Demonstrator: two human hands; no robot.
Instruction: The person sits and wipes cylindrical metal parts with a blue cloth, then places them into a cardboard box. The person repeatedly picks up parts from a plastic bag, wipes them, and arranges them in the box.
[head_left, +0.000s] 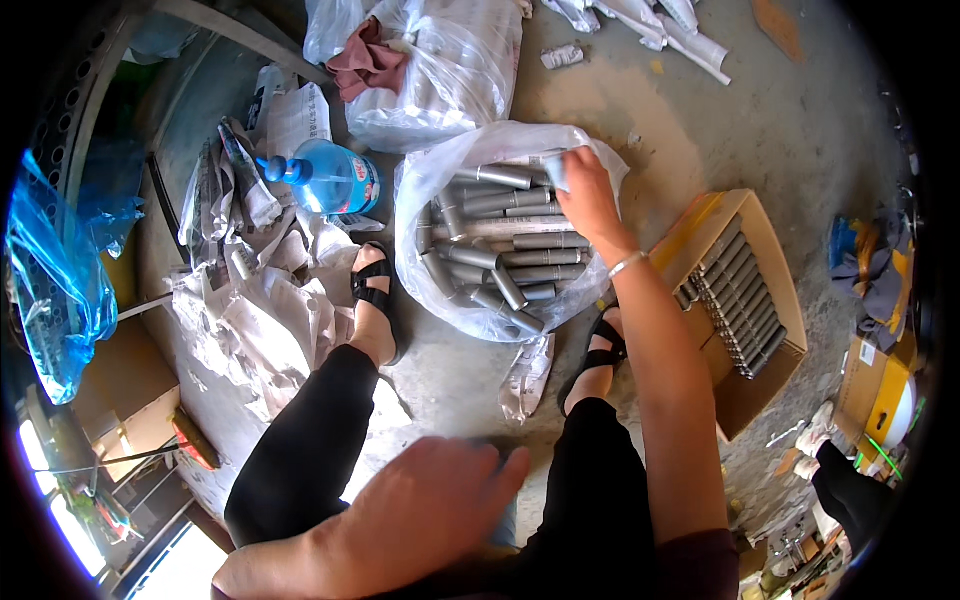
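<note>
Gray metal tubes (550, 257) lie loosely heaped on printed paper in a white plastic bag (420, 285) on the floor between my feet. My right hand (588, 195) reaches over the bag's far right side, fingers closed on a small pale-blue piece (556, 173), blurred, perhaps cloth or paper. Close to my body, over my lap, my left hand (425, 500) is smeared by motion. A grayish-blue patch shows by its fingers, and I cannot make out whether it holds anything.
An open cardboard box (790, 318) with stacked gray tubes stands right of my forearm. Left of the bag are a blue-liquid bottle (335, 180) and crumpled paper (265, 330). A filled plastic bag (450, 80) with a reddish-brown cloth (367, 62) lies beyond. Another person's legs (850, 490) show far right.
</note>
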